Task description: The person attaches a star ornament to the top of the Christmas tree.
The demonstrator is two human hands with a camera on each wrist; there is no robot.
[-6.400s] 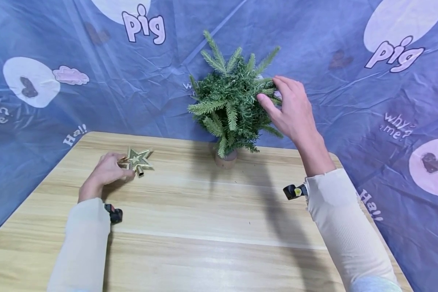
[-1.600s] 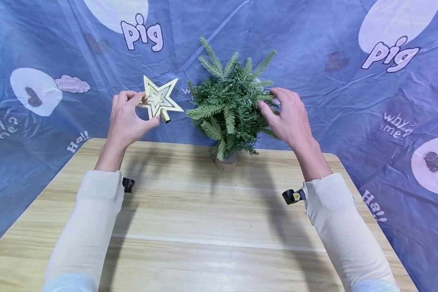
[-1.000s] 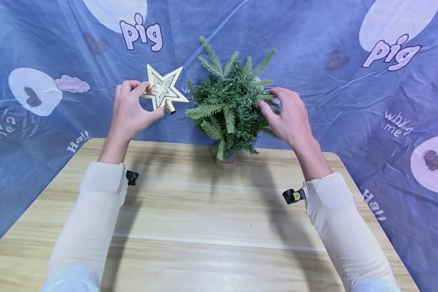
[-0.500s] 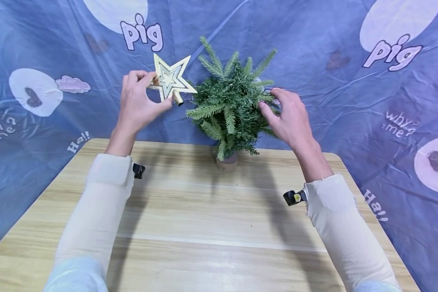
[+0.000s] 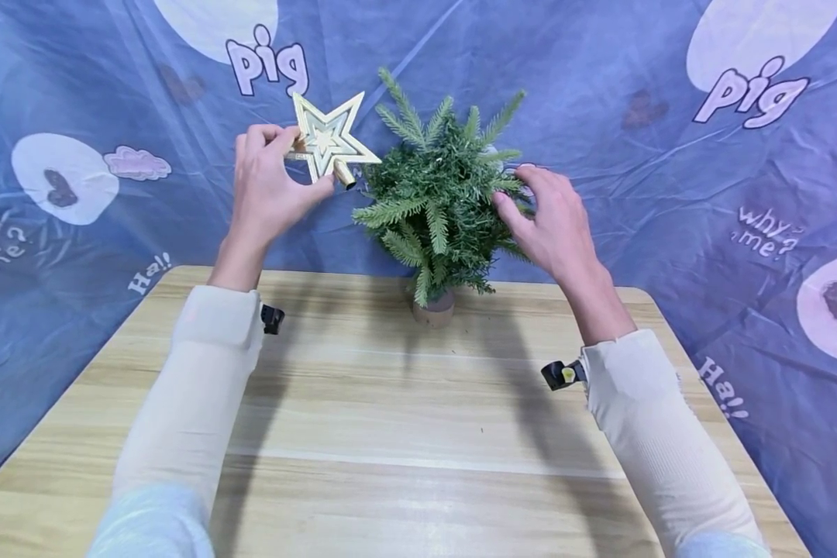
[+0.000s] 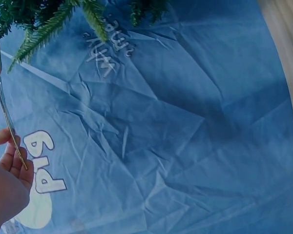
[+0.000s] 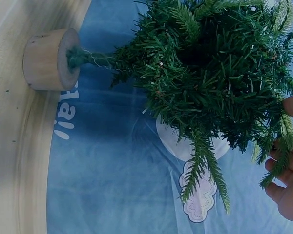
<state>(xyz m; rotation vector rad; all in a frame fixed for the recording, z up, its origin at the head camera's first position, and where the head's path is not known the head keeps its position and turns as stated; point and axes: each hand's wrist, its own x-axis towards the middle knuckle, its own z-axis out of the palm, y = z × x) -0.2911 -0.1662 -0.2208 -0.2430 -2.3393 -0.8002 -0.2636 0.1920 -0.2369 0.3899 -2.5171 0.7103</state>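
Note:
A gold star tree topper [image 5: 324, 139] is held up in the air by my left hand [image 5: 268, 182], thumb and fingertips pinching its left side and lower edge. Its short hollow socket [image 5: 345, 175] points down and right, close to the tree's left side. The left wrist view shows the star [image 6: 9, 117] edge-on. A small artificial Christmas tree [image 5: 446, 201] stands upright on a round wooden base [image 5: 433, 308] toward the back of the table. My right hand [image 5: 554, 221] holds a branch on the tree's right side; in the right wrist view a sprig [image 7: 283, 141] passes between thumb and fingers.
The pale wooden table [image 5: 390, 434] ends just behind the tree. A blue printed cloth [image 5: 586, 70] hangs along the back and both sides. Tiny dark bits lie on the tabletop near the base.
My left hand picked the star up from the table at the left, raised it and brought it rightward, close beside the tree. The right hand stayed at the tree's right side.

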